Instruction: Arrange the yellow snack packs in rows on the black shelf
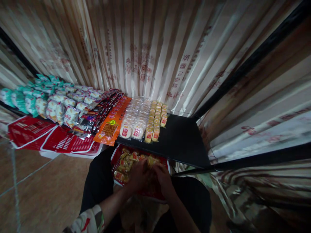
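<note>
Probably a small shop: packaged snacks (109,116) line a black shelf (184,139) in rows.

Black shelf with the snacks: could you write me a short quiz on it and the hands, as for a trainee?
1. True or false: on the black shelf, the orange packet lies beside the white round snacks.
2. Where are the left hand and right hand? A) On the curtain B) Over the red basket C) On the floor
3. Fill in: the snacks nearest the shelf's bare end look ____ in colour.
Key: 1 true; 2 B; 3 yellow.

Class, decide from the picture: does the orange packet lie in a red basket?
No, the orange packet lies up on the black shelf.
</note>
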The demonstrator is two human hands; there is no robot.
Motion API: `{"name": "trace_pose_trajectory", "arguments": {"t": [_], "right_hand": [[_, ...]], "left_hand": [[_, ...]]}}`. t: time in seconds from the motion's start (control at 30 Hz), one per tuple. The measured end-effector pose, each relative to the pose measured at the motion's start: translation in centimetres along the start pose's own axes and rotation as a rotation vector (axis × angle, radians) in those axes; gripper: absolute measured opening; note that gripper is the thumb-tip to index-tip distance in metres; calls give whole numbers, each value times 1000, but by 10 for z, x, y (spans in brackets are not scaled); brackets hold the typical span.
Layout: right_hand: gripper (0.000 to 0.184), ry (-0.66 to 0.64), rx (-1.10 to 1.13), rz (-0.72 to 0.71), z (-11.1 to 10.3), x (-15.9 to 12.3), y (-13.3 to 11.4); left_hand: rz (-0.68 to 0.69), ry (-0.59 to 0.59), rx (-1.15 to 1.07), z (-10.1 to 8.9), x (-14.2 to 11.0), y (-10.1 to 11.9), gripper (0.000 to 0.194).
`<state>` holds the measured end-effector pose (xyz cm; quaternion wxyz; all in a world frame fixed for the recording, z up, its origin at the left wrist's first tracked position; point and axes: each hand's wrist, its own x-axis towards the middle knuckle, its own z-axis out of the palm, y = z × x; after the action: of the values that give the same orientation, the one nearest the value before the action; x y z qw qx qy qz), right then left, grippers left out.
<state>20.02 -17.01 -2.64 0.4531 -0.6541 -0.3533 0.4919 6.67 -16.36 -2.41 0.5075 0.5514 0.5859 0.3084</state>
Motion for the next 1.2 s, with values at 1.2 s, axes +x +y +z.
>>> {"name": "trace_pose_trajectory", "arguments": {"t": [1.2], "right_hand": [[40, 247, 237, -218, -57, 95, -67]], "left_hand": [[247, 199, 75, 71, 74, 108, 41]]}}
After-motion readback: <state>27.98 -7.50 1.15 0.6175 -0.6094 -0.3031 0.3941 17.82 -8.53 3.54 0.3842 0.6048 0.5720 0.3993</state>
